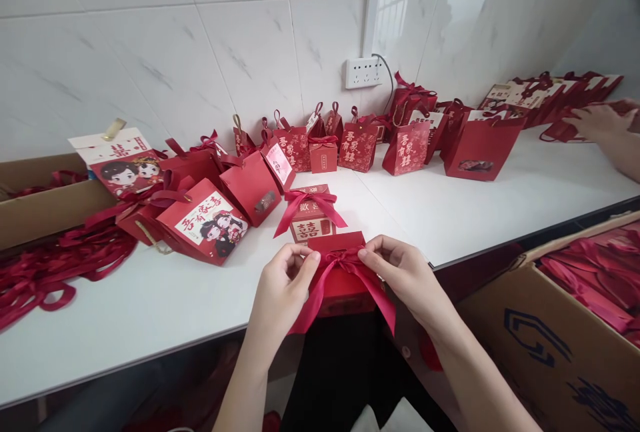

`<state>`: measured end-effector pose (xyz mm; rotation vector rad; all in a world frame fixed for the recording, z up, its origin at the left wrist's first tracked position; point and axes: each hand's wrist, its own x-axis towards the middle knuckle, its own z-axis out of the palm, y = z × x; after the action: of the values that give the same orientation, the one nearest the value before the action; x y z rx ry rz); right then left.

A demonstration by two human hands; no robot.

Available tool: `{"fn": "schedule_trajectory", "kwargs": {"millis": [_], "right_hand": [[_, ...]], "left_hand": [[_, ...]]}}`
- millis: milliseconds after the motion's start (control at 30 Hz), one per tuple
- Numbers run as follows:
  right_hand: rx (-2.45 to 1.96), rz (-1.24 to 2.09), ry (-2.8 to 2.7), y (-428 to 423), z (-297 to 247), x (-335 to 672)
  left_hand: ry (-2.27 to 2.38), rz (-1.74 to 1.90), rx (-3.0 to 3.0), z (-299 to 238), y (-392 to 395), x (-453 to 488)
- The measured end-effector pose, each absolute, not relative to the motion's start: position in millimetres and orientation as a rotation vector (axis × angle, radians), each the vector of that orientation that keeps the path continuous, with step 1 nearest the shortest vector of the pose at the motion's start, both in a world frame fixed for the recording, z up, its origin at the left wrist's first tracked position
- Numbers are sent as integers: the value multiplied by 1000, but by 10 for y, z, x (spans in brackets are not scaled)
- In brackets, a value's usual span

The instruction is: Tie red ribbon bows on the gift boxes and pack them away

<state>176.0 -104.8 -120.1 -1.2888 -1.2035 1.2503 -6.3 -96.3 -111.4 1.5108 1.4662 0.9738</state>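
Observation:
At the table's front edge, a red gift box [336, 240] carries a crimson ribbon bow [345, 260] tied across its top. My left hand [283, 295] pinches the bow's left side between thumb and fingers. On the other side, my right hand [407, 279] pinches its right loop the same way. Two ribbon tails hang down over the box's front. Just behind it stands a patterned red box [313, 227] with its own bow, close to my left fingers. My palms partly hide the sides of the box.
Several red gift boxes [360, 149] line the white table [395, 219] along the tiled wall. Loose ribbons [65, 272] lie at left beside a cardboard box [45, 219]. A carton [525, 325] of red items stands at right. Another person's hand [600, 122] touches bags at far right.

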Motion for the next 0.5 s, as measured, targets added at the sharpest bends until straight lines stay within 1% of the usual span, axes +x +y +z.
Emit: {"fn": "schedule_trajectory", "kwargs": {"millis": [267, 400, 500], "right_hand": [[-1378, 1130, -1284, -1048, -1216, 1758], [-1335, 1105, -1281, -1038, -1265, 1750], [-1313, 1111, -1275, -1032, -1277, 1748]], "left_hand": [[1228, 964, 1577, -1193, -938, -161], [1143, 1098, 1701, -1180, -932, -182], [1059, 1160, 1689, -1162, -908, -169]]}}
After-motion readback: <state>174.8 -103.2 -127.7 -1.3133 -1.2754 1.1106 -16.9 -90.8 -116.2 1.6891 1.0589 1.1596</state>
